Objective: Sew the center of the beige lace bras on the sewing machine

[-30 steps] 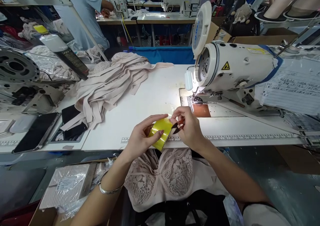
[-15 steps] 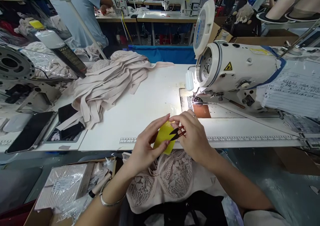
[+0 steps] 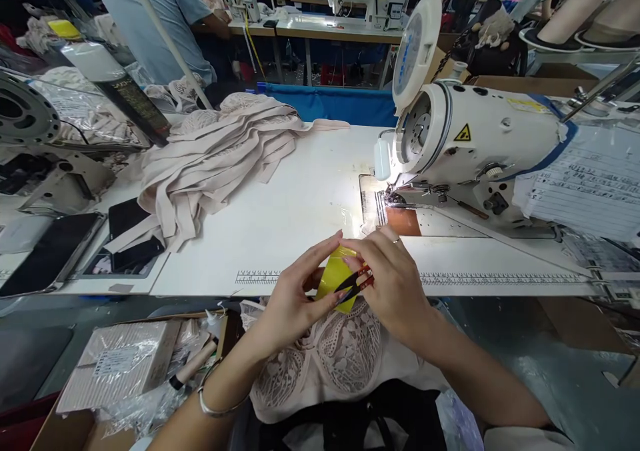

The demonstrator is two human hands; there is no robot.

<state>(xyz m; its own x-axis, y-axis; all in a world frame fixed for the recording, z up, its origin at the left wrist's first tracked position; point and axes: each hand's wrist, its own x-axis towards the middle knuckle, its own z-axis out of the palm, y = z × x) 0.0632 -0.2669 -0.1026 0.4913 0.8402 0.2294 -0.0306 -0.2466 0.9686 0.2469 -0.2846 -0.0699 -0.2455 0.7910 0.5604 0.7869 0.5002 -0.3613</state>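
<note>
1. Now my right hand [image 3: 395,288] has come further over the glossy yellow flat piece [image 3: 331,276]; a second ago its fingertips were just at the upper right corner, and now they cover more of that top end.
2. That hand is curled around the small snips with dark pointed blades and red handles [image 3: 352,280]. Their blades were at the piece's right edge; now they slant across its lower part, spread apart, tips by my left thumb. I can't tell whether they touch it.
3. My left hand [image 3: 295,301] keeps its grip on the yellow piece, thumb in front and fingers mostly hidden behind.
4. The piece is in front and to the left of the white sewing machine with its round cover swung up [image 3: 480,128], slightly nearer to it than before.
5. For the work in hand, I judge this means both sets of fingers are busy at the top end while the snips are merely carried. What my fingertips do there is hidden.
6. Unchanged: the pale pink lace bra [image 3: 347,354] lies below my hands, nearer me than the machine, and the heap of pale pink fabric [image 3: 225,154] sits untouched, well left of the machine.
</note>
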